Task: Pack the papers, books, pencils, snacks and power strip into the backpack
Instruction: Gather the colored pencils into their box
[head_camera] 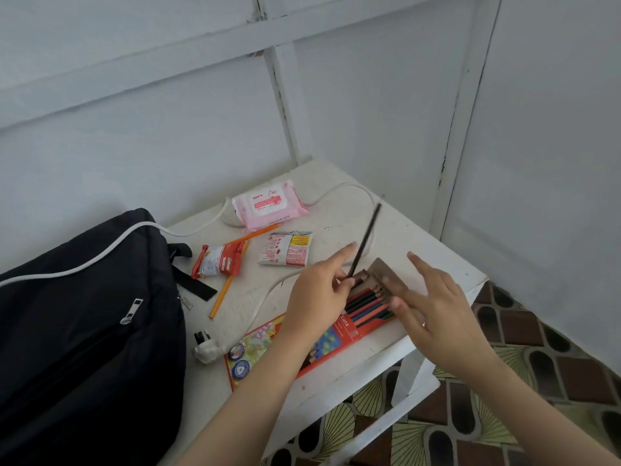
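Observation:
A red coloured-pencil box [265,344] lies on the white table [336,190], its brown flap [386,272] raised at the far end. My left hand [316,304] pinches a dark pencil [366,240], whose lower end sits at the box's mouth. At the open end my right hand [437,307] holds the box, thumb on the flap and index finger straight. The black backpack [84,324] stands at the left. Two orange pencils [220,299] and two snack packs [218,260] [287,248] lie on the table. The power strip's white cable [265,299] ends in a plug [205,349].
A pink wet-wipes pack [268,205] lies at the table's far side, partly over a white object. The cable runs across the backpack's top. White walls close the back and right. Patterned tiled floor [524,331] shows beyond the table's right edge.

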Demonstrator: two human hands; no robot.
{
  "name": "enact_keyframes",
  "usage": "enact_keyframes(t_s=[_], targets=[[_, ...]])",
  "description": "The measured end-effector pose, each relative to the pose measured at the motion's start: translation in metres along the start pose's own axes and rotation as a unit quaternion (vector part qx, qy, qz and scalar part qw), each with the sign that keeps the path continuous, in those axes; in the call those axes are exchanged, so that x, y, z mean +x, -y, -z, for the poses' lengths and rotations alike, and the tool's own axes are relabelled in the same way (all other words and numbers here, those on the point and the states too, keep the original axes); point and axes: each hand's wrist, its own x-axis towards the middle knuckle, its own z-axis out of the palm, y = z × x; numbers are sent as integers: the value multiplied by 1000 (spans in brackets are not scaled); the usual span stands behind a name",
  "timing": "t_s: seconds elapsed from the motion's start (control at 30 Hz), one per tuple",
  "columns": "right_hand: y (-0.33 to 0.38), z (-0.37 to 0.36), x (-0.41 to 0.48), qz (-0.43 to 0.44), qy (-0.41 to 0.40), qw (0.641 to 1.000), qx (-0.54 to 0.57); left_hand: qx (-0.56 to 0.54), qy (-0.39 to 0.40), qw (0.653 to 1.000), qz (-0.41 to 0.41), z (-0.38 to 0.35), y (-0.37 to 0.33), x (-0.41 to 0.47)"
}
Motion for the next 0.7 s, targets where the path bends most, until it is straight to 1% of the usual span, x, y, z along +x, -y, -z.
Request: enact_keyframes(t_s=[0.1,0.17,0.3,0.37,0.43,0.5,0.6,0.7], targets=[[0,4,10,-28,-30,999,18,48,22,998,-18,-3,5,-3],[-2,3,18,-33,-20,999,15,81,18,996,-34,-5,9,-5],[-8,-3,32,-45,61,996,-38,143,-20,988,-55,-5,13,-12],[-9,-6,35,-36,102,991,-78,138,-51,987,-61,-4,15,-16],[-6,-10,33,-24,127,987,-99,134,-60,987,-58,-3,18,-21],[-4,-12,30,-8,118,985,-124,145,-35,987,-57,-2,21,-25],[-1,-13,29,17,51,992,-117,165,12,984,-70,-1,24,-31],[0,-13,30,25,36,992,-116,160,10,985,-65,0,28,-36]])
